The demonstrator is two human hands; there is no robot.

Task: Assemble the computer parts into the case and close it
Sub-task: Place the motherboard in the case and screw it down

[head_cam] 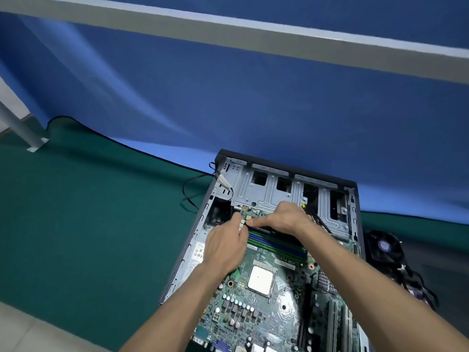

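Left hand (225, 243) and right hand (279, 217) both pinch a RAM stick (256, 223) at center frame. Uneven push could misseat it or flex the board (266, 301).

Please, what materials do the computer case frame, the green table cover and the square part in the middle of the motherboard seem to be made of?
Case frame: bare sheet metal, probably steel; dull grey, stamped with cut-outs.
Table cover: seemingly cloth or felt; matte dark green, no shine.
Square part: likely a processor with a metal lid; pale, smooth, reflecting light softly.
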